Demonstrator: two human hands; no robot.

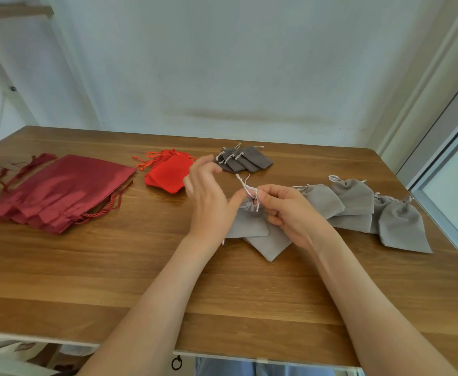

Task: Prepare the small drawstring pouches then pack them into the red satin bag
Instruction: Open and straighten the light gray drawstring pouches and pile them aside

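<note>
Wooden table (114,280) stands against a pale wall (222,63). At its left we find the stack of red satin bags (59,191). Beside it lie bright red pouches (165,176), then dark grey pouches (246,158) nearer the wall. A row of light grey pouches (352,198) overlaps along the right side. At centre we note the centre pouch (249,225), neck gathered, lying over a flat pouch (272,244). The right hand (290,213) pinches the white drawstring (250,189) at that neck between thumb and forefinger, with the remaining fingers curled. The left hand (208,202) sets its thumb against the gathered neck. Its other fingers are lifted and loosely spread, grasping nothing.
</note>
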